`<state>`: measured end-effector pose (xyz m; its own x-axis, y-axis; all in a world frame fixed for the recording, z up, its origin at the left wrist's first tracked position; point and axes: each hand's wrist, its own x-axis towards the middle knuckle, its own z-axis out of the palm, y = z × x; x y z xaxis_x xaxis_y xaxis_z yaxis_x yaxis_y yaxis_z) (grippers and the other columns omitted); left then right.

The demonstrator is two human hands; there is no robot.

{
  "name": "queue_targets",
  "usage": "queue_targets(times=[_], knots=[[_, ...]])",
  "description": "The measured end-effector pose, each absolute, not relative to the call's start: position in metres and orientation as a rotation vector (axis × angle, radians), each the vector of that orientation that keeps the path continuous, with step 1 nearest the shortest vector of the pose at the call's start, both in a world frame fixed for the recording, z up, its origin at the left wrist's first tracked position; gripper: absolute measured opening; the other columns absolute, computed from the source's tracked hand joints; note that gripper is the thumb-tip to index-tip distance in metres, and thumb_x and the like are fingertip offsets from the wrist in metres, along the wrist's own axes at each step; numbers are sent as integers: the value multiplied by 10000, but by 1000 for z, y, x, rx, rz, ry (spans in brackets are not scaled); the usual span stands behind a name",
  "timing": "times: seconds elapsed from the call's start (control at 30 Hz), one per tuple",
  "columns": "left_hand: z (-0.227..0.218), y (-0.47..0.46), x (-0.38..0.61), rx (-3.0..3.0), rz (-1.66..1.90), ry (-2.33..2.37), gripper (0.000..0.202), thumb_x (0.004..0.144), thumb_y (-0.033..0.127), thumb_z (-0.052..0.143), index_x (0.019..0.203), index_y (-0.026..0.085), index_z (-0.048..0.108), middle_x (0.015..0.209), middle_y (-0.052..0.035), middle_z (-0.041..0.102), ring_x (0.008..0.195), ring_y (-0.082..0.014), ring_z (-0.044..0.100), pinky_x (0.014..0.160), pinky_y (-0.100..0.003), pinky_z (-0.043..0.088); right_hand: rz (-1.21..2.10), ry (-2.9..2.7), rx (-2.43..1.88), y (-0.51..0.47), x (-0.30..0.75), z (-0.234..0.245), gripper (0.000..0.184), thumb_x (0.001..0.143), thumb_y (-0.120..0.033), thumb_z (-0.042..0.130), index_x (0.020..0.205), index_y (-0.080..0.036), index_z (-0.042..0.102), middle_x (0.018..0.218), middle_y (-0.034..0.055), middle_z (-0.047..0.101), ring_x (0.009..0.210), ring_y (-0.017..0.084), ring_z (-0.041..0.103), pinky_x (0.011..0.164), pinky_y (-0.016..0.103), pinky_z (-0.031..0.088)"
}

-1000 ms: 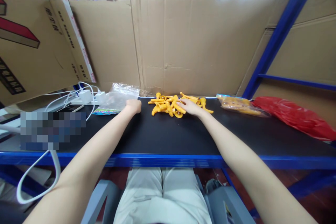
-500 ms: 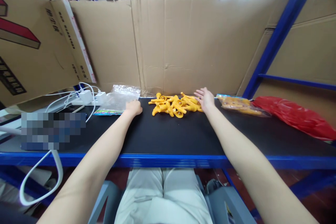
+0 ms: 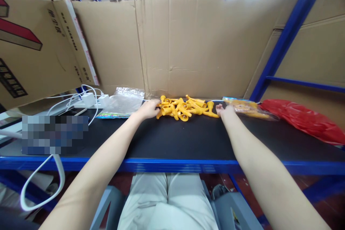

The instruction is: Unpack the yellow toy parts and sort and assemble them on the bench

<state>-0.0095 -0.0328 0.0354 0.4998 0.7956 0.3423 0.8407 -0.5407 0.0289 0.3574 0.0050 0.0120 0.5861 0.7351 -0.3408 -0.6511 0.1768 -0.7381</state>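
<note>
Cardboard wall (image 3: 202,46): plain brown sheet, dull and faintly creased, with a ragged top edge, standing right across the back.
Tabletop (image 3: 172,140): long, flat and matte black, with a glossy blue metal edge (image 3: 172,165) running along the front.
Printed carton (image 3: 27,39): looming over the left end, brown board with dark characters and a red block shape, a shiny strip of tape down one side.
Blue post (image 3: 293,32): smooth painted metal, slanting across the right side of my view.
Red bag (image 3: 299,118): thin, crumpled plastic, slumped at the right end.
Yellow heap (image 3: 179,107): smooth, branching pieces, some with round cup-like ends, tangled together at the back of the table between the two hands.
Clear bag (image 3: 124,99): limp, wrinkled film with a colourful strip along its near edge, lying left of the heap.
Filled packet (image 3: 253,109): see-through wrapping around more yellow shapes, partly behind the right hand and next to the red bag.
Left hand (image 3: 149,109): fingers at the heap's left edge; I can't tell whether they grip a piece.
Right hand (image 3: 225,109): released, fingers loosely bent, just beside the heap's right end.
White plugs (image 3: 87,99): small, boxy and smooth, with thin cables looping off them.
</note>
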Motion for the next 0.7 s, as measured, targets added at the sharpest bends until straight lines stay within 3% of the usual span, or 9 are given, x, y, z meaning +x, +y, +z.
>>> queue_targets(times=[0.1,0.27,0.47,0.57,0.7], knots=[[38,-38,-4,-2635,-480,-1435,403,771,176,448,1147,178,591,1211,-74,616,1121,-219,565,968,-314,434,959,-102,-1011,6,355,12,244,945,-374,300,769,-225,381,653,-39,408,411,45,359,365,129,368],[38,-40,-3,-2706,-514,-1372,455,748,198,472,1191,175,573,1227,-73,611,1134,-231,562,983,-328,428,871,-60,-1034,1,360,12,202,941,-323,310,778,-229,382,630,-50,405,435,54,408,402,138,415],[40,-48,2,-2865,-585,-1238,713,745,291,534,1411,149,323,1456,-117,375,1311,-250,390,1085,-374,317,821,8,-1045,-4,369,13,218,903,-108,284,721,-213,341,594,-58,413,403,44,405,405,128,432],[40,-54,7,-2892,-589,-1185,819,773,465,556,1464,214,193,1527,-108,222,1381,-283,259,1107,-452,254,796,-6,-1066,-2,374,12,226,833,-50,367,671,-206,343,532,-67,385,360,51,366,352,140,387],[36,-59,16,-2880,-561,-1118,788,799,637,470,1462,318,187,1553,-64,139,1408,-298,168,1106,-510,211,725,-128,-1033,1,380,11,221,794,-49,382,651,-214,348,467,-84,343,322,66,337,300,161,302]])
